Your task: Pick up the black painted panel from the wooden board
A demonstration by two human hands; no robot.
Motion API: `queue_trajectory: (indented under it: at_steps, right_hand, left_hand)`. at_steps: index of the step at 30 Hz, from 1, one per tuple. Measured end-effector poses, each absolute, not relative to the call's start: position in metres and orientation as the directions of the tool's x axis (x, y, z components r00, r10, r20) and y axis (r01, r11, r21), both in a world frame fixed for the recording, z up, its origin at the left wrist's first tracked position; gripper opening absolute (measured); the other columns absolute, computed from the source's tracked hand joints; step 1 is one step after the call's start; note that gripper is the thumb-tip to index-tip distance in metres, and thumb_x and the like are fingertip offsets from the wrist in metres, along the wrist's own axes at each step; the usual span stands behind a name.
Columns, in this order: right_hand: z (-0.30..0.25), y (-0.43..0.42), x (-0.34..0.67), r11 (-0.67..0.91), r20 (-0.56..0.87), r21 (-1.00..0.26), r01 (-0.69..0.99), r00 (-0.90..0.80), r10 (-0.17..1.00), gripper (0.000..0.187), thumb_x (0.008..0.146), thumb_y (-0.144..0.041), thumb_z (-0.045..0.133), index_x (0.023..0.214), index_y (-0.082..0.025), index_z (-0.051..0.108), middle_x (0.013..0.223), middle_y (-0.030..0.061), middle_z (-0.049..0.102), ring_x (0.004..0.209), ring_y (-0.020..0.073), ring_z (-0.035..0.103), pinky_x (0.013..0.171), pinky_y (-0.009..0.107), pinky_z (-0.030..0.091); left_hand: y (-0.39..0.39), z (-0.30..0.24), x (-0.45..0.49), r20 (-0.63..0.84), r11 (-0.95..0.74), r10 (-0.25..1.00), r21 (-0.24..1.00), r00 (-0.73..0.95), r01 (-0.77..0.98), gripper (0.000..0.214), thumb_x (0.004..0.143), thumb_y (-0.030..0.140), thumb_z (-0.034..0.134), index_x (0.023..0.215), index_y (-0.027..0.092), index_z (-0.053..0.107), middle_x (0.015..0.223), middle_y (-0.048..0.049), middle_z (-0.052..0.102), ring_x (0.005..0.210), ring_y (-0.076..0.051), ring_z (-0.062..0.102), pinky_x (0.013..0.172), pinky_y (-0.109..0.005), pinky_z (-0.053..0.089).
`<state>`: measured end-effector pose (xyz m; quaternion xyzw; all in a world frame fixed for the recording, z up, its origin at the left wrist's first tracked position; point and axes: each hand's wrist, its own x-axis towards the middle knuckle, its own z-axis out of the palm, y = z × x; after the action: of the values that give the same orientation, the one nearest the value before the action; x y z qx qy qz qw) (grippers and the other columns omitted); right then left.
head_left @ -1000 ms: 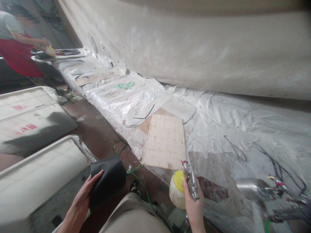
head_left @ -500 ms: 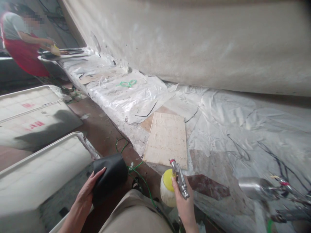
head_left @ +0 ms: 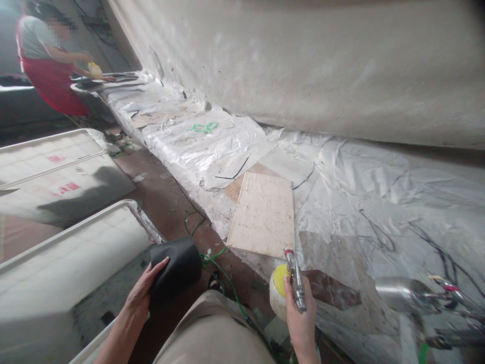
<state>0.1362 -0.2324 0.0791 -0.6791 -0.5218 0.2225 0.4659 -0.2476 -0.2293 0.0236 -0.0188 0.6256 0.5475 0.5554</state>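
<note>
My right hand (head_left: 301, 323) grips a metal spray gun (head_left: 296, 279) with a white cup and yellow lid (head_left: 278, 292), held low over the front edge of the plastic-covered bench (head_left: 341, 202). Just beyond the gun lies a pale flat board (head_left: 264, 215) on the bench. My left hand (head_left: 142, 296) rests its fingers on a curved black leather piece (head_left: 178, 270) beside my knee, pressing it from the side.
A second spray gun (head_left: 401, 296) sits on a stand at the right. Green hose (head_left: 212, 265) trails on the brown floor. White framed panels (head_left: 56, 253) lie at the left. A person in a red apron (head_left: 53, 76) works at the bench's far end.
My right hand with the spray gun shifted left, then back right toward the board's near corner. My left hand stays on the black piece. The view has drifted slightly.
</note>
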Motion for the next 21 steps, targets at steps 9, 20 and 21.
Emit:
queue_trajectory:
  at_steps: [9, 20, 21]
  right_hand:
    - [0.087, -0.243, 0.11, 0.029, 0.131, -0.916, 0.4, 0.231, 0.964, 0.039, 0.082, -0.054, 0.059, 0.096, -0.018, 0.065, 0.09, 0.0094, 0.069, 0.08, 0.0227, 0.063, 0.068, 0.031, 0.053]
    - [0.082, -0.249, 0.148, -0.074, 0.161, -0.849, 0.523, 0.389, 0.907, 0.036, 0.085, -0.054, 0.054, 0.092, -0.019, 0.059, 0.084, 0.0069, 0.065, 0.077, 0.0219, 0.061, 0.07, 0.032, 0.048]
    - [0.08, -0.249, 0.15, -0.089, 0.17, -0.84, 0.535, 0.416, 0.893, 0.037, 0.085, -0.055, 0.054, 0.093, -0.019, 0.059, 0.085, 0.0075, 0.065, 0.078, 0.0227, 0.061, 0.071, 0.033, 0.048]
  left_hand:
    - [-0.228, 0.027, -0.245, -0.643, 0.416, 0.654, 0.746, -0.4, -0.52, 0.059, 0.075, 0.026, 0.073, 0.13, 0.027, 0.052, 0.088, -0.0054, 0.072, 0.069, -0.022, 0.071, 0.068, -0.034, 0.06]
    - [-0.234, 0.03, -0.241, -0.65, 0.411, 0.642, 0.739, -0.406, -0.533, 0.056, 0.076, 0.025, 0.073, 0.128, 0.027, 0.054, 0.086, -0.0048, 0.072, 0.067, -0.021, 0.071, 0.067, -0.033, 0.06]
    - [-0.233, 0.031, -0.241, -0.653, 0.413, 0.638, 0.738, -0.408, -0.534, 0.055, 0.076, 0.024, 0.073, 0.128, 0.026, 0.054, 0.086, -0.0049, 0.072, 0.067, -0.021, 0.071, 0.067, -0.033, 0.06]
